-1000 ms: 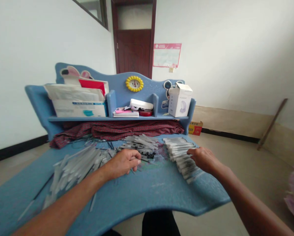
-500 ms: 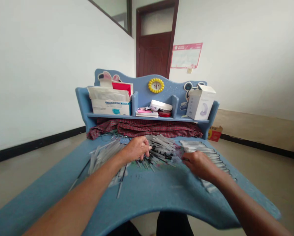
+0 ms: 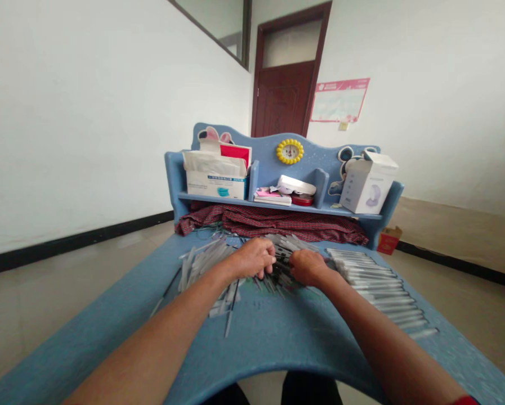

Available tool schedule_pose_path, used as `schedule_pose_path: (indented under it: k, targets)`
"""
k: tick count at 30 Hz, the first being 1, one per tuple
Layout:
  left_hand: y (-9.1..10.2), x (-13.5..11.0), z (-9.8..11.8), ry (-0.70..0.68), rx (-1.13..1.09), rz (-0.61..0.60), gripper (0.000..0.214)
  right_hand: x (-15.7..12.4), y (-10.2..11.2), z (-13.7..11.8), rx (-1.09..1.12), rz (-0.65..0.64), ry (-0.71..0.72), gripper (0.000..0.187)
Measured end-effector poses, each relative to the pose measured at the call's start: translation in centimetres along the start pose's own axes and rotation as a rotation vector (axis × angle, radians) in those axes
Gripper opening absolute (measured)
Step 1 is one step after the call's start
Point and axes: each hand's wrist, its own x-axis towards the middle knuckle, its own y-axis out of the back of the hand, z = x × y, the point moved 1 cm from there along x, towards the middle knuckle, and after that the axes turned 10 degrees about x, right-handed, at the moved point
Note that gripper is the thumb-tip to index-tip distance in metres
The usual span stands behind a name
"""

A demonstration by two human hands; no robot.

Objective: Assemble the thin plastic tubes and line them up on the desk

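My left hand (image 3: 255, 257) and my right hand (image 3: 308, 266) rest close together on a loose heap of thin grey sticks and small black parts (image 3: 282, 269) in the middle of the blue desk (image 3: 273, 337). Both hands have their fingers curled down into the heap. What the fingers pinch is hidden under them. A scattered pile of grey sticks (image 3: 205, 261) lies to the left of my left hand. A neat row of the same sticks (image 3: 379, 287) runs along the right side, beside my right forearm.
A red checked cloth (image 3: 277, 222) lies under the desk's shelf. On the shelf stand a mask box (image 3: 216, 183), flat items with a red tin (image 3: 290, 194) and a white carton (image 3: 366, 188). A small yellow clock (image 3: 290, 151) is on the backboard.
My right hand left the neat row on the right and came in to the middle heap, beside my left hand. The camera view swung to the left.
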Motion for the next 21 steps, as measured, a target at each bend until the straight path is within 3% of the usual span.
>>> schedule_pose_path:
  k: [7,11,21]
  targets:
    - [-0.2,0.1,-0.7,0.005,0.305,0.023,0.021,1.2,-0.1,0.1,0.064,-0.056,-0.013,0.035]
    - [0.2,0.1,-0.6,-0.061,0.488,0.006,0.023,1.5,0.0,0.2,0.130,-0.075,-0.028,0.035]
    - [-0.9,0.2,-0.2,-0.269,0.712,-0.012,0.023,-0.9,0.9,2.4,0.449,-0.191,-0.063,0.011]
